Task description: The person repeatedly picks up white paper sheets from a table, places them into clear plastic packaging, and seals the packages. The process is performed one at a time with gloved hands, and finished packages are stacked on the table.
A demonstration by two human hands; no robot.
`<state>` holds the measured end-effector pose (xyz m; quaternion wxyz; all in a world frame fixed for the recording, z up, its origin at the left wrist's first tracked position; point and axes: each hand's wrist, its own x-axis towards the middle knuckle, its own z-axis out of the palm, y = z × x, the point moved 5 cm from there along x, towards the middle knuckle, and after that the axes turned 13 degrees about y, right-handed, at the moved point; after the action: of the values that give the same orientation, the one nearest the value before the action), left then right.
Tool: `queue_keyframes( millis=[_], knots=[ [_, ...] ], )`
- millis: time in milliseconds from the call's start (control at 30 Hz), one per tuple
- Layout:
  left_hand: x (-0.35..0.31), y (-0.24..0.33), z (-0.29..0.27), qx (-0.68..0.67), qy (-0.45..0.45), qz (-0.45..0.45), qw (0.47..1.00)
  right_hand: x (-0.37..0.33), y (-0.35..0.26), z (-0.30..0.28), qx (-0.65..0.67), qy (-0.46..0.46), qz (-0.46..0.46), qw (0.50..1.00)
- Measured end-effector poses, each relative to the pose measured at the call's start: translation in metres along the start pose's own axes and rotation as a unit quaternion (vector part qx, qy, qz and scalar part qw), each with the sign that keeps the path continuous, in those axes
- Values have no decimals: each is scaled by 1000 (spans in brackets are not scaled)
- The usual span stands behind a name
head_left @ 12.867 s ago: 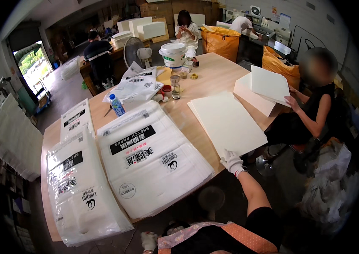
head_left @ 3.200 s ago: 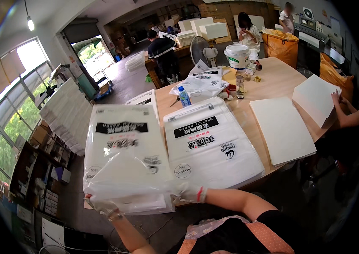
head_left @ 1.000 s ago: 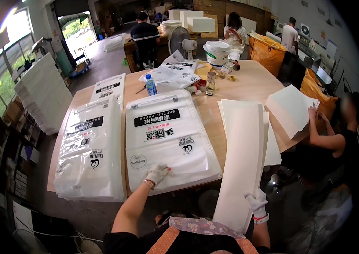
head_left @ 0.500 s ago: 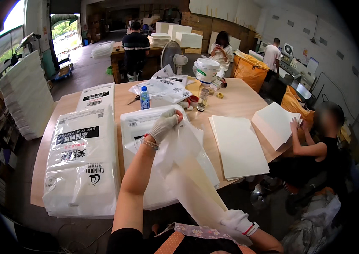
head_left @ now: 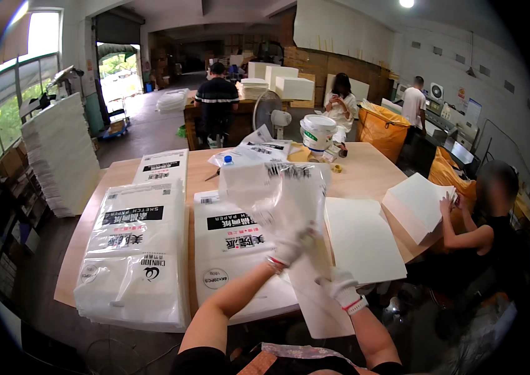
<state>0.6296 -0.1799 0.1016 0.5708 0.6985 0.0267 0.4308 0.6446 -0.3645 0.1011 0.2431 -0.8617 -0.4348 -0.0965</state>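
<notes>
My left hand (head_left: 288,249), in a white fingerless glove, is closed on a clear plastic bag (head_left: 249,195) held up over the table; motion smears its fingertips. My right hand (head_left: 341,289), also gloved, grips the side of a stack of white paper sheets (head_left: 322,312) tilted near my body. The upper part of this stack meets the bag; how far it sits inside, I cannot tell. Beneath my left arm lies a pile of printed plastic paper bags (head_left: 230,228). Left of it is a thick pile of packed paper in printed bags (head_left: 130,240).
A white paper stack (head_left: 365,240) lies right of my hands. Further right, a seated person handles another paper stack (head_left: 418,203). Beyond the bag stand a white bucket (head_left: 318,132), a blue-capped bottle (head_left: 228,160) and crumpled bags (head_left: 255,153). A fan (head_left: 269,112) stands behind the table (head_left: 105,187).
My left hand has come down and nearer, with the bag now spread upward beyond it. My right hand has risen from my lap with the sheets. The view has tilted up.
</notes>
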Motion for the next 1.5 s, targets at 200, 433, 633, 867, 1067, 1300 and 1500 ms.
queue_keyframes(
  millis=[200, 433, 633, 867, 1067, 1300, 1500],
  knots=[
    [-62, 106, 83, 284, -171, 86, 939, -21, 90, 66, -60, 70, 10, 996],
    [-64, 31, 23, 338, -72, 15, 938, 2, 99, 28, 59, 206, 76, 974],
    [-138, -36, -28, 426, -79, 374, 820, 52, 138, 114, 11, -42, 209, 977],
    [-199, -70, -178, 304, 223, -201, 904, -9, 129, 80, -30, -86, 139, 986],
    [-302, 114, -111, 71, 70, -371, 923, -171, 65, -24, 253, -101, 78, 959],
    [-375, 32, -134, 260, 236, -225, 909, -189, 79, 2, 242, 64, 38, 967],
    [-326, 53, -139, 203, 217, -169, 940, -217, 168, 16, 450, -198, 260, 831]
  ],
)
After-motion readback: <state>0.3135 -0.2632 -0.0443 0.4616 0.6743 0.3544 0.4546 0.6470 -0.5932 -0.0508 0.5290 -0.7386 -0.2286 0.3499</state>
